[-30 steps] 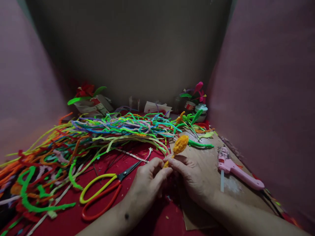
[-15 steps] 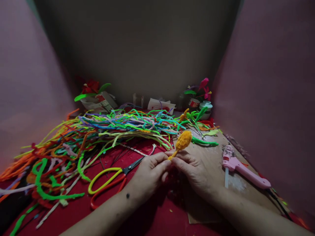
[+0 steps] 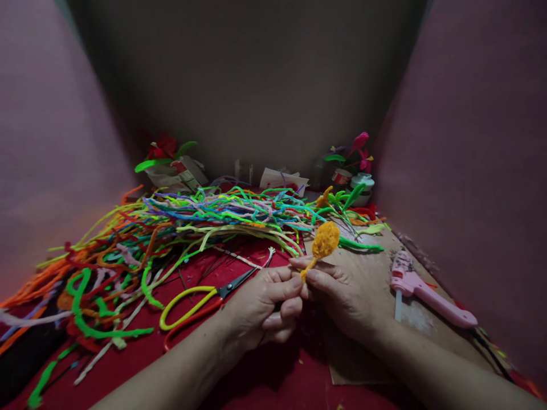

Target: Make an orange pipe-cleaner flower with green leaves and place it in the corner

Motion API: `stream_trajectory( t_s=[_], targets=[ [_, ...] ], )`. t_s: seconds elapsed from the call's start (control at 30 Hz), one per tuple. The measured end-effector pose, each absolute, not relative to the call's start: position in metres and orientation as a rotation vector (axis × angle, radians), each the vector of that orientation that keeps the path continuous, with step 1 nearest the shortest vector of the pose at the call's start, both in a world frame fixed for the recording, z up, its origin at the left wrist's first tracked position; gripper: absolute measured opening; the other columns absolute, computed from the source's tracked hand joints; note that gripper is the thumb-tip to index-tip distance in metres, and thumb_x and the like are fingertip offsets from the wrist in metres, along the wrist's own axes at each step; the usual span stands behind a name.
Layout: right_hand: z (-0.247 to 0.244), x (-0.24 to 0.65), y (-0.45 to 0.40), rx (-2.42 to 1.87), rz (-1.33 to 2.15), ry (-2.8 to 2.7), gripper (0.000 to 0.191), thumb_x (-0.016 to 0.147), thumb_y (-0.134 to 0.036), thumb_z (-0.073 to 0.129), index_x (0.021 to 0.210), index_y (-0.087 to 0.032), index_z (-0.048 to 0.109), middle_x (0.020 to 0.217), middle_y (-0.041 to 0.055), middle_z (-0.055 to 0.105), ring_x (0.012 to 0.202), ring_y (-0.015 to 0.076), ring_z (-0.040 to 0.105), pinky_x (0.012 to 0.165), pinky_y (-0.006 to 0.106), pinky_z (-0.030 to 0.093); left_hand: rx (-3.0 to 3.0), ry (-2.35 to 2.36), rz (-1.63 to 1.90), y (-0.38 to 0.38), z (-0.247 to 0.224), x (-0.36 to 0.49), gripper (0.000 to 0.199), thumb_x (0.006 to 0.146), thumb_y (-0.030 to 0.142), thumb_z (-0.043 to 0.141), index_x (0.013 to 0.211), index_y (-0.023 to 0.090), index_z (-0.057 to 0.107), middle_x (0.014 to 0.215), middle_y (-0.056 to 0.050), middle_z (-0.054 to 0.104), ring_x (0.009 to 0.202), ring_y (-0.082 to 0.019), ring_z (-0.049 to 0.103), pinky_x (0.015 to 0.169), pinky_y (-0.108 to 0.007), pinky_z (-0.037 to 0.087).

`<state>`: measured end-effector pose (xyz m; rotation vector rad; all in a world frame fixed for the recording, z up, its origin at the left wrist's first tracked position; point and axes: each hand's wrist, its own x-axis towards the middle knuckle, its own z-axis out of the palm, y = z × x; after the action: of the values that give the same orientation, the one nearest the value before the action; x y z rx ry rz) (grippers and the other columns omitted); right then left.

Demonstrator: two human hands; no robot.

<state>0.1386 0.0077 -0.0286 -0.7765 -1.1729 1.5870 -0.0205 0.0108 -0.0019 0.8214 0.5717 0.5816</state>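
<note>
Between my two hands stands an orange-yellow pipe-cleaner petal (image 3: 326, 239), a fuzzy rounded loop narrowing to a twisted stem. My left hand (image 3: 273, 302) pinches the bottom of the stem, its other fingers curled in. With thumb and fingers my right hand (image 3: 337, 287) grips the stem just below the fuzzy head. The very end of the stem is hidden among the fingertips. Scissors (image 3: 192, 307) with one yellow and one red handle lie beside my left wrist, partly covered by the forearm.
A big heap of coloured pipe cleaners (image 3: 231, 208) spreads over the red cloth (image 3: 273, 370) at the back and left. On the right, a pink glue gun (image 3: 431, 296) rests on a brown board (image 3: 354, 364). Pipe-cleaner flowers (image 3: 361, 151) and a small jar (image 3: 362, 182) stand behind.
The petal has turned to show more of its broad face. My left fingers have shifted and curled more at the stem's base. The whole view has moved slightly.
</note>
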Motion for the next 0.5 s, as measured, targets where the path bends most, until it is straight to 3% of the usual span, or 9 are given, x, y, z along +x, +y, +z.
stream_trajectory(
  t_s=[0.1, 0.23, 0.3, 0.5],
  targets=[
    [-0.029, 0.136, 0.006, -0.766, 1.603, -1.107, 0.024, 0.080, -0.031, 0.060, 0.098, -0.019, 0.070, 0.063, -0.0012, 0.059, 0.059, 0.0108, 0.050, 0.067, 0.027, 0.042, 0.947, 0.632, 0.580, 0.009, -0.001, -0.019, 0.021, 0.086, 0.036, 0.047, 0.077, 0.017, 0.051, 0.046, 0.009, 0.039, 0.029, -0.002, 0.016, 0.031, -0.016, 0.020],
    [-0.025, 0.134, 0.004, -0.770, 1.601, -1.012, 0.019, 0.079, -0.028, 0.060, 0.092, -0.019, 0.071, 0.070, -0.0001, 0.062, 0.064, 0.0113, 0.053, 0.067, 0.026, 0.043, 1.692, 1.019, 0.786, 0.001, -0.003, -0.015, 0.021, 0.088, 0.032, 0.043, 0.079, 0.016, 0.054, 0.061, 0.002, 0.051, 0.048, -0.008, 0.043, 0.049, -0.020, 0.033],
    [-0.022, 0.133, 0.003, -0.818, 1.573, -1.010, 0.018, 0.077, -0.029, 0.062, 0.089, -0.020, 0.072, 0.072, 0.0001, 0.063, 0.066, 0.0117, 0.053, 0.067, 0.025, 0.043, 2.134, 1.181, 0.843, -0.003, -0.008, -0.014, 0.019, 0.088, 0.028, 0.043, 0.087, 0.015, 0.056, 0.068, -0.002, 0.056, 0.057, -0.011, 0.049, 0.055, -0.023, 0.034],
    [-0.021, 0.130, 0.001, -0.891, 1.540, -1.014, 0.018, 0.076, -0.030, 0.063, 0.086, -0.019, 0.074, 0.056, -0.0031, 0.052, 0.053, 0.0092, 0.045, 0.057, 0.023, 0.042, 2.755, 1.397, 0.578, -0.004, -0.016, -0.015, 0.027, 0.092, 0.023, 0.031, 0.092, 0.014, 0.056, 0.069, -0.007, 0.061, 0.054, -0.016, 0.053, 0.049, -0.027, 0.028]
  ],
)
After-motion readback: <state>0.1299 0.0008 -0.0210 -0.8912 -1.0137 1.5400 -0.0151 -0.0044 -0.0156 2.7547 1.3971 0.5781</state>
